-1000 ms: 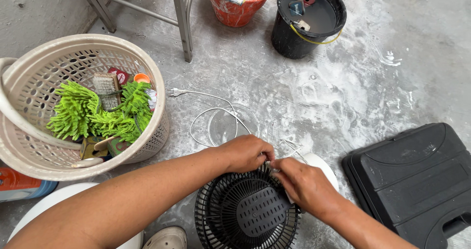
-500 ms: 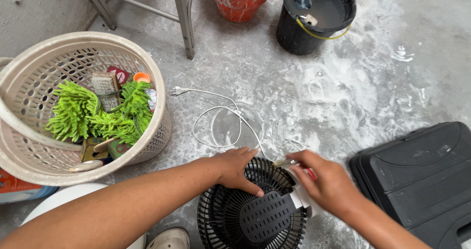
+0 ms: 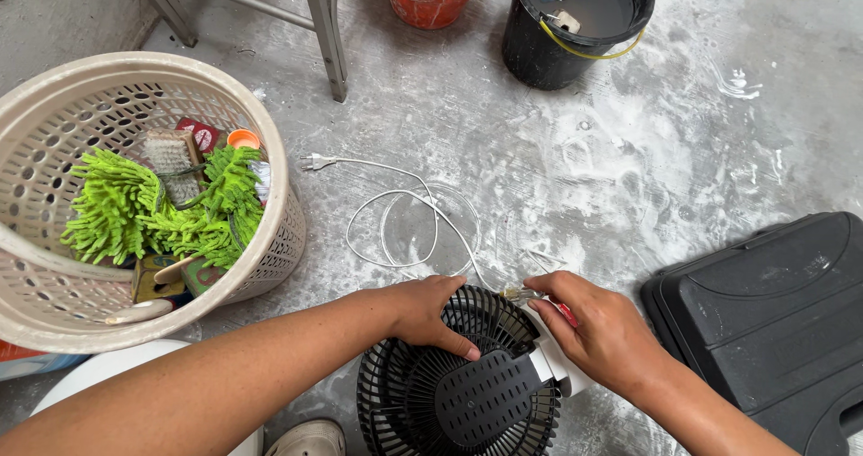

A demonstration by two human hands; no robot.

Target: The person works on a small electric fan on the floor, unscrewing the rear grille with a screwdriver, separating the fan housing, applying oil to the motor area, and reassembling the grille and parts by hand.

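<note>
Lying face-down on floor (image 3: 557,150), black fan grille (image 3: 422,393) is steadied by left hand (image 3: 427,312); rigid, light plastic, best gripped at rim. Red-handled screwdriver (image 3: 539,299) is clasped in right hand (image 3: 598,330).

bare floor beyond fan (image 3: 458,393), basket (image 3: 270,240) crowding left, black case (image 3: 773,312) right, cord (image 3: 404,231) across middle
</note>
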